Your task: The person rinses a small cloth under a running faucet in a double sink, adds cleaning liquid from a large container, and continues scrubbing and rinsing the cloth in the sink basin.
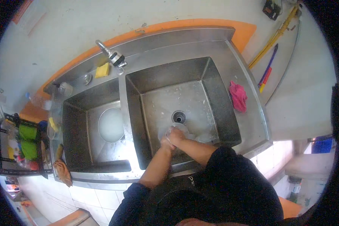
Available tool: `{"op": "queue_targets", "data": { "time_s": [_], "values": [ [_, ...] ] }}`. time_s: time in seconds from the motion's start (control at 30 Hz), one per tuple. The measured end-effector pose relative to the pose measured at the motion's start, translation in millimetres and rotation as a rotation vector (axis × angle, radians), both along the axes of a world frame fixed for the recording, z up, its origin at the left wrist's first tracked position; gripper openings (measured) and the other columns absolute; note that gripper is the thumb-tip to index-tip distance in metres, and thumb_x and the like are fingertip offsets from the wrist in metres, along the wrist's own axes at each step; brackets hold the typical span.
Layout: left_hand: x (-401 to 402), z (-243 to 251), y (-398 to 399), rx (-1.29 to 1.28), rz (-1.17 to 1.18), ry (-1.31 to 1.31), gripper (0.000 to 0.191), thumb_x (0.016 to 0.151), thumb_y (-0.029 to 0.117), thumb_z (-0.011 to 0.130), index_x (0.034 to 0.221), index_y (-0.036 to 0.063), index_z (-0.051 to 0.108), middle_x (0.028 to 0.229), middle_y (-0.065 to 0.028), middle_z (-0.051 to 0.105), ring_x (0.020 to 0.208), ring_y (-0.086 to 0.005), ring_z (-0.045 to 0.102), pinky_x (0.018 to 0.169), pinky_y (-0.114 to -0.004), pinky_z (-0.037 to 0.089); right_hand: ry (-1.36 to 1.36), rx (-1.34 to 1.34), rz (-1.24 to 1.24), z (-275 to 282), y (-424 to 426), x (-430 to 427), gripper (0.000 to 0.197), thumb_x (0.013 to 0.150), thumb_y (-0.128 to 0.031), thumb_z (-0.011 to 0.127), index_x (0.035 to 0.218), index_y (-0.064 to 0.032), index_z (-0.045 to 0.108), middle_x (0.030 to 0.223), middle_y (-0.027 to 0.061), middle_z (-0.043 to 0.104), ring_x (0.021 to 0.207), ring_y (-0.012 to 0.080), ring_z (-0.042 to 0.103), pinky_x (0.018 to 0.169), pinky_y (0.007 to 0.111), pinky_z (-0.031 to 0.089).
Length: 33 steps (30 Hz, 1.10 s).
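Observation:
Inside the right basin of a stainless steel double sink (pixel 173 96), my left hand (pixel 167 141) and my right hand (pixel 175 136) meet just below the drain (pixel 178 116). They are wet and look soapy, with the fingers curled together. A pale, translucent rounded piece, perhaps a plastic bowl (pixel 182 127), shows at my fingers; blur hides whether either hand grips it. More pale translucent ware (pixel 205 137) lies to the right on the basin floor. White flecks of suds dot the steel.
A round vessel of whitish liquid (pixel 111 125) stands in the left basin. The faucet (pixel 115 58) rises behind the divider, beside a yellow sponge (pixel 102 70). A pink cloth (pixel 238 96) lies right; a brown cloth (pixel 63 172) hangs at the front left edge. A black rack (pixel 22 171) stands left.

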<state>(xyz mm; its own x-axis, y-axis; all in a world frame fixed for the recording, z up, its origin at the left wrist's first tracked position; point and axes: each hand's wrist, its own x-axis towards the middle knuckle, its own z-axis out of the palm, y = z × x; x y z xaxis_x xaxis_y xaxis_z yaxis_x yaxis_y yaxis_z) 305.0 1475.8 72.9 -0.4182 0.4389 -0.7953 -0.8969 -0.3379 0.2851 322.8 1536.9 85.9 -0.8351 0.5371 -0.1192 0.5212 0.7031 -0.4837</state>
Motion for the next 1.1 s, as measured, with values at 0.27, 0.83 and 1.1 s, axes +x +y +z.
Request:
{"op": "queue_targets", "data": {
  "time_s": [0.27,0.83,1.1],
  "values": [
    [-1,36,4,-0.12,-0.168,0.051,0.042,0.083,0.033,0.045,0.108,0.0003,0.051,0.098,-0.0122,0.057,0.092,-0.0231,0.053,0.077,-0.037,0.041,-0.356,-0.63,-0.089,40,37,-2,0.056,0.077,-0.052,0.049,0.101,-0.0013,0.057,0.106,0.0189,0.056,0.099,0.0305,0.053,0.082,0.039,0.041],
    [1,17,90,0.54,-0.206,0.238,0.055,0.083,0.045,0.035,0.126,0.01,0.034,0.124,-0.0175,0.04,0.116,-0.0347,0.036,0.094,-0.049,0.031,0.45,0.05,0.286,119,76,67,0.03,0.072,-0.016,0.056,0.102,-0.013,0.058,0.101,0.0188,0.057,0.093,0.032,0.055,0.081,0.038,0.043],
    [-50,-121,112,0.474,-0.541,0.797,0.05,0.085,0.04,0.033,0.123,0.0078,0.037,0.124,-0.02,0.04,0.115,-0.0355,0.038,0.094,-0.046,0.033,0.299,-0.294,-0.168,120,126,53,0.034,0.075,-0.028,0.055,0.097,-0.0021,0.054,0.094,0.0268,0.054,0.09,0.0395,0.053,0.078,0.046,0.042]
  ]
}}
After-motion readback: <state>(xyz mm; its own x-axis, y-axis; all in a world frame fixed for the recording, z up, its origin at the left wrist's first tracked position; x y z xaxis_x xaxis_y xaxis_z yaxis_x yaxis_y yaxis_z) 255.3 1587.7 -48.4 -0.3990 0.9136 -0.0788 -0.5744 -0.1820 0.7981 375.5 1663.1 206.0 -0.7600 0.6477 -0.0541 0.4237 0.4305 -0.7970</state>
